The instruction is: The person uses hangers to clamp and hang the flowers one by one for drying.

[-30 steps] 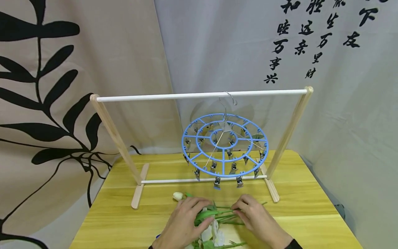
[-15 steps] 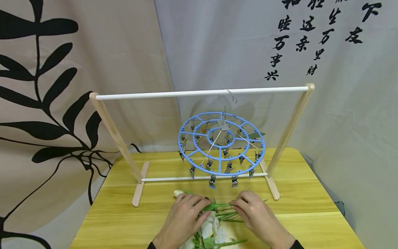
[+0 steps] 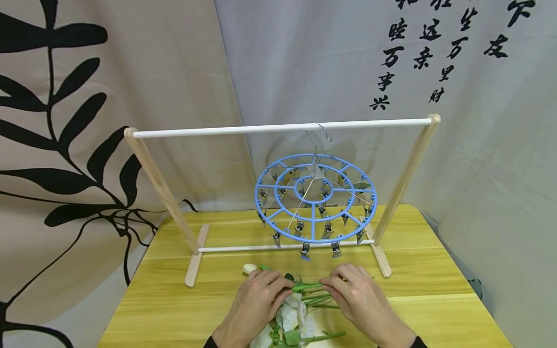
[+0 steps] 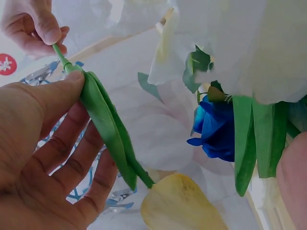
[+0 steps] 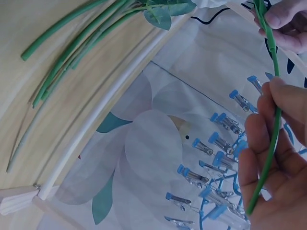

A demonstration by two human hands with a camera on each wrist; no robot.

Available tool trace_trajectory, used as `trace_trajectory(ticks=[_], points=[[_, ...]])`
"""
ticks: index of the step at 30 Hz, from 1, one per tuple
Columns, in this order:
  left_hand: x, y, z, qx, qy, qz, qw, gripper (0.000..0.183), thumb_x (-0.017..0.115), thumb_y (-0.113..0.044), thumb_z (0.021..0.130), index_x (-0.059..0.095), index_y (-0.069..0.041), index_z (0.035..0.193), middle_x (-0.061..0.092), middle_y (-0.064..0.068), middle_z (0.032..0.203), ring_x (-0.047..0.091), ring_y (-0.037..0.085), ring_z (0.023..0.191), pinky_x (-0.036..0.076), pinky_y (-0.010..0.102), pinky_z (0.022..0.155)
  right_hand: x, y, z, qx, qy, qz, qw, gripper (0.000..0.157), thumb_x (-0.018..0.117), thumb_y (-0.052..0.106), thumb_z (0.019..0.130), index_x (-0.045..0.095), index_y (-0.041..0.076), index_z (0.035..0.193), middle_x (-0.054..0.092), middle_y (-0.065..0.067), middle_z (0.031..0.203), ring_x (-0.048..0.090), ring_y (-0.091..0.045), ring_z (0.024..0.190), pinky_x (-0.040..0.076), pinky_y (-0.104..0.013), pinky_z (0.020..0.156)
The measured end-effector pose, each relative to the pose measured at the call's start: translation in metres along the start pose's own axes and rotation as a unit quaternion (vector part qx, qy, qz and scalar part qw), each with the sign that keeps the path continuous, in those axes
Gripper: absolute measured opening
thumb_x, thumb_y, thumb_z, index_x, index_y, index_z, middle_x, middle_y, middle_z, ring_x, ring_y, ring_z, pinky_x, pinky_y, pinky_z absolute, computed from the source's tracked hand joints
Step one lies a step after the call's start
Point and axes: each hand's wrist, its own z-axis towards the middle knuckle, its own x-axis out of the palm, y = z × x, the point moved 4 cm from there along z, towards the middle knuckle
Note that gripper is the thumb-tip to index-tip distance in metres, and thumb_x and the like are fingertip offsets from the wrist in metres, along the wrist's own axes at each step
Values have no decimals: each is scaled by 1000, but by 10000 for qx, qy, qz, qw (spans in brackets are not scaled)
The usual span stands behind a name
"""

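Both hands hold one artificial tulip, its pale bud (image 4: 182,203) hanging past the leaves in the left wrist view. My left hand (image 3: 256,299) pinches it where the long green leaves (image 4: 108,124) meet the stem. Further along, my right hand (image 3: 361,295) pinches the green stem (image 5: 273,148) between thumb and fingers. Below and between the hands in the head view lie white flowers (image 3: 290,314) and several loose stems (image 3: 319,300). A blue rose (image 4: 216,127) shows beside the white petals in the left wrist view.
A blue round clip hanger (image 3: 313,217) with several metal clips hangs from the white bar (image 3: 226,131) of a wooden rack (image 3: 161,188). The rack stands on the yellow wooden table (image 3: 165,309), just beyond the hands. Printed curtains (image 3: 304,63) hang behind.
My left thumb and fingers have come together on the tulip's stem, and the leaves have been drawn up off the white flowers. The right hand shifted slightly left. The hanger swung left and back.
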Motion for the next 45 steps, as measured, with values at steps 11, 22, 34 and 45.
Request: trace_trajectory(ticks=[11, 22, 34, 45], points=[[-12, 4, 2, -292, -174, -620, 9975, 21, 95, -16, 98, 84, -24, 114, 79, -11, 104, 73, 3, 91, 61, 24, 84, -29, -1, 7, 314, -1086, -96, 9935, 44, 60, 47, 123, 89, 14, 116, 81, -4, 114, 73, -27, 107, 48, -32, 110], [-25, 9, -4, -831, -441, -2020, 9749, 21, 86, -11, 106, 82, -24, 123, 78, -12, 116, 76, 4, 102, 66, 19, 86, -38, -3, 6, 729, -2695, 1241, 9522, 68, 80, 38, 114, 66, -26, 132, 73, -31, 115, 73, -13, 122, 56, -13, 114], [-31, 12, -7, -1167, -1038, -2739, 9490, 29, 84, -4, 106, 80, -26, 125, 80, 0, 113, 74, 6, 93, 66, 26, 80, 6, 20, 25, 1627, -1176, 1736, 9641, 62, 88, -8, 98, 68, 0, 155, 82, -15, 138, 84, -25, 109, 65, -19, 100], [-30, 17, -9, -2021, -1301, -3160, 9178, 23, 82, -5, 108, 80, -24, 122, 83, 2, 111, 80, 9, 96, 70, 29, 85, 34, 27, 59, 2171, -1079, 2080, 9476, 34, 92, 2, 99, 79, 0, 131, 87, -13, 117, 88, -21, 96, 72, -25, 86]])
